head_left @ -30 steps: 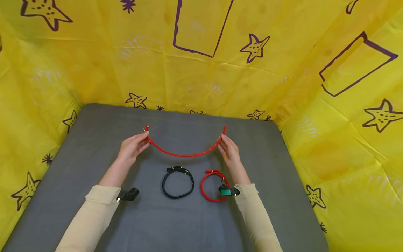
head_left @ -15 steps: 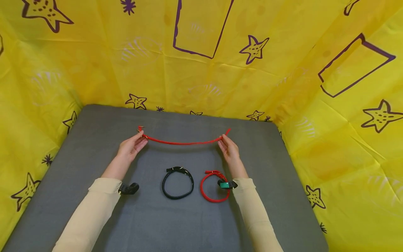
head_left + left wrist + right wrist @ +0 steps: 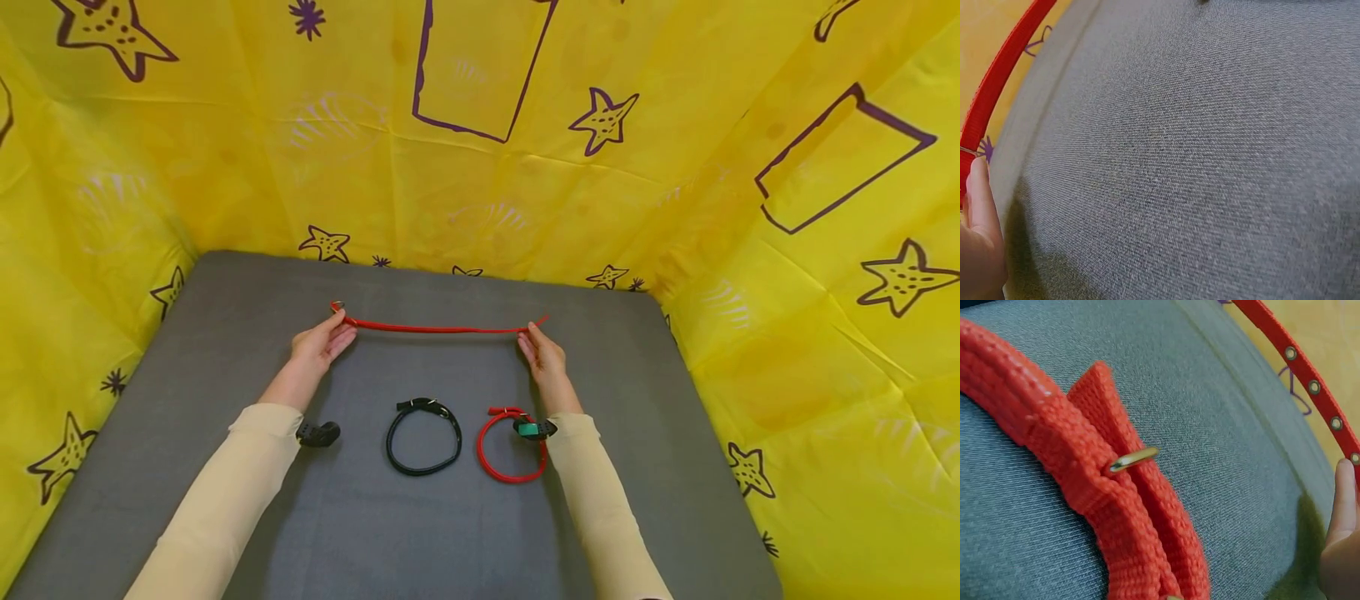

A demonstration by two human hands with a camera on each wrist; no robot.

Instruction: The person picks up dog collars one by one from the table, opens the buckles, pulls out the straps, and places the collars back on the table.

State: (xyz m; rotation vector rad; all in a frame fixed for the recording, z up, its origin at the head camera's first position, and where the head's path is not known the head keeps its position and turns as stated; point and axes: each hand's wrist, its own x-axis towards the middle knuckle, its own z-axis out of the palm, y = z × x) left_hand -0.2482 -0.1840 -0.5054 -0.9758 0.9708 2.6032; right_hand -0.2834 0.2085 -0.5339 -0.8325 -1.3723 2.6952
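Note:
Between both hands a red dog collar point(image 3: 423, 328) is stretched nearly straight above the grey surface. My left hand point(image 3: 322, 343) pinches it near its metal buckle point(image 3: 339, 305). My right hand point(image 3: 546, 354) pinches the other end, with a short tip sticking out past the fingers. Metal-rimmed holes line that end of the strap point(image 3: 1302, 369) in the right wrist view. Nearer to me, a black dog collar point(image 3: 423, 472) lies buckled in a ring. To its right lies a second red collar point(image 3: 512, 479), also looped, partly covered by the right wrist camera.
The grey cloth-covered surface point(image 3: 420, 533) spreads under everything. Yellow fabric walls point(image 3: 480, 183) with purple starfish drawings enclose it at the back and both sides. A black wrist camera point(image 3: 318, 433) hangs at the left cuff.
The held red collar has gone from a deep sagging curve to almost straight. Both forearms have shifted slightly forward. The two looped collars stay in place.

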